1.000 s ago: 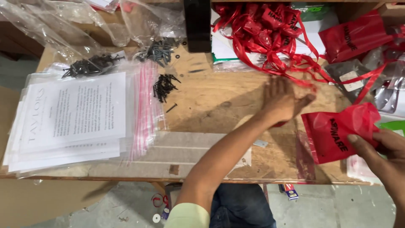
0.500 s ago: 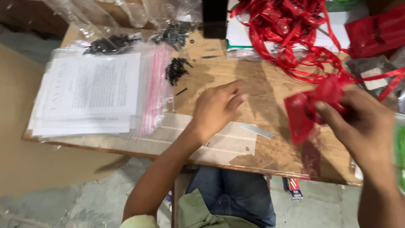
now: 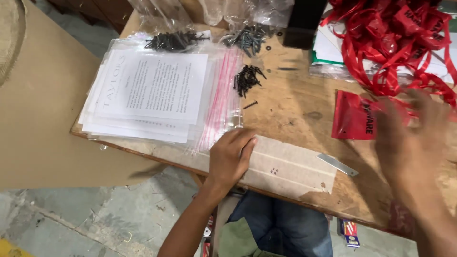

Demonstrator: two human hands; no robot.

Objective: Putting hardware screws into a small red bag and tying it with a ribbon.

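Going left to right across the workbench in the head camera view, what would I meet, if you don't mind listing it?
Stack of clear bags with printed sheets → left hand → small pile of black screws → flat metal strip → red plastic bag → blurred right hand.

Wooden table [image 3: 295,107] seen from above. Centre: left hand [image 3: 229,159], fingers curled, resting on a taped patch just beside a stack of clear zip bags holding printed sheets [image 3: 152,93]. Right of frame: right hand [image 3: 409,138], blurred, open, over a flat red bag [image 3: 354,116]. Upper centre: small heap of black screws [image 3: 247,78]. Upper right: tangled red ribbon [image 3: 395,43].
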